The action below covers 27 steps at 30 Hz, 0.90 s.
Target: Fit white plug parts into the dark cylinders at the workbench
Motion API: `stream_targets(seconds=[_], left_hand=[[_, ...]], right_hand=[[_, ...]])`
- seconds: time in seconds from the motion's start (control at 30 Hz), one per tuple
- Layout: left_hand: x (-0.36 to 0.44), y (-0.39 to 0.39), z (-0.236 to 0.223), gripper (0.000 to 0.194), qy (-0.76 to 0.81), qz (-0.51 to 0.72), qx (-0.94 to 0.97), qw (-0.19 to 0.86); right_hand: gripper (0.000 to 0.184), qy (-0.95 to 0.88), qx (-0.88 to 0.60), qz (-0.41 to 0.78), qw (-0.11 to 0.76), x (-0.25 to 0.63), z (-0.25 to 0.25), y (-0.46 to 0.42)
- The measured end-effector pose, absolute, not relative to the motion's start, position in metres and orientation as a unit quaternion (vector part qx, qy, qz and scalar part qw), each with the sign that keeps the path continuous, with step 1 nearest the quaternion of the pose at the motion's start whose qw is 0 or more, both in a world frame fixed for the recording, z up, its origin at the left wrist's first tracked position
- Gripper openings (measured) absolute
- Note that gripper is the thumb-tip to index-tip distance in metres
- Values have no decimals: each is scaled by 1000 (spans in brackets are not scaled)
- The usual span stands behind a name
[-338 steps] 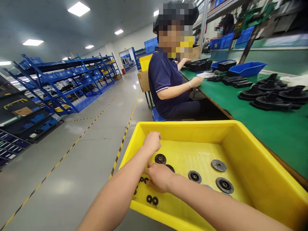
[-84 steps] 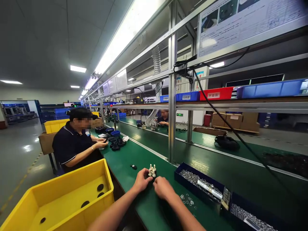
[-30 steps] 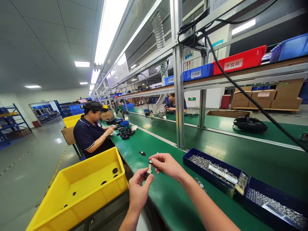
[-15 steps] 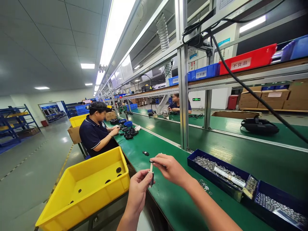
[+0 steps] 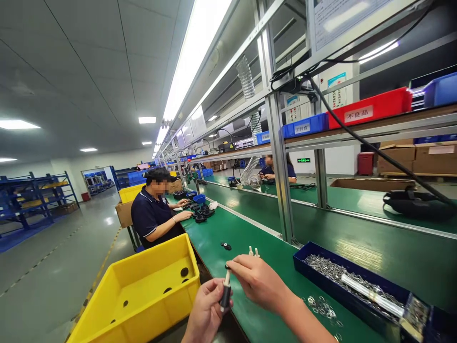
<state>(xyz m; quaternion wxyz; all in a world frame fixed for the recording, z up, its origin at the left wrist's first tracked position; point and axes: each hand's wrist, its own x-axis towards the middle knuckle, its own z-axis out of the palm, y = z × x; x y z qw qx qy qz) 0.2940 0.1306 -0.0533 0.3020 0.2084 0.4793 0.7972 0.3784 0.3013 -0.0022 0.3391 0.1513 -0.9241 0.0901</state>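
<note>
My left hand (image 5: 207, 305) is closed round a small part with a black cylindrical body (image 5: 225, 296) and a white shaft (image 5: 227, 276), held upright and slightly tilted. At the shaft's top, the fingertips of my right hand (image 5: 259, 281) pinch a small black ring-like piece (image 5: 227, 267); whether it sits round the shaft or only on its tip I cannot tell. Just behind my right hand, white pegs (image 5: 253, 251) stick up, their lower ends hidden. A few small black round pieces (image 5: 226, 246) lie on the green bench (image 5: 250, 224) beyond my hands.
Left of me stands a yellow bin (image 5: 143, 290) with several black discs. Loose metal rings (image 5: 323, 308) lie by my right forearm, beside a blue tray of small metal parts (image 5: 332, 269). A co-worker (image 5: 153, 209) sits farther along the bench. A metal post (image 5: 282, 190) rises from it.
The view has shifted, so the scene sits lower and farther right. White pegs now show behind my right hand. My hands keep their grips; the co-worker's hands have lowered toward the black parts.
</note>
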Motion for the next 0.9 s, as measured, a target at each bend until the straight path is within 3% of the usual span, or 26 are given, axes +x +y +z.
stream_targets(seconds=[0.13,0.2,0.27,0.4,0.47,0.63,0.7,0.8,0.9], left_hand=[[294,137,-70,43,629,725,279,30],[291,138,-78,43,651,707,275,-20],[285,135,-83,46,616,740,262,62],[275,122,-79,53,483,788,178,339],[278,121,-77,55,481,787,171,347],[295,133,-83,45,646,716,262,-38],[296,135,-88,43,667,688,268,-98],[291,129,-92,52,613,754,229,52],[285,122,-91,57,517,805,149,250]], right_hand=[[18,-932,56,96,346,368,-18,288],[14,-938,37,73,338,364,-23,283],[13,-941,60,49,329,364,-22,282],[13,-936,143,33,319,371,-11,290],[12,-937,149,31,314,372,-9,291],[6,-962,33,35,269,360,-28,277],[7,-965,12,38,260,356,-35,274],[6,-952,81,55,289,358,-37,280],[21,-923,159,100,337,363,-30,287]])
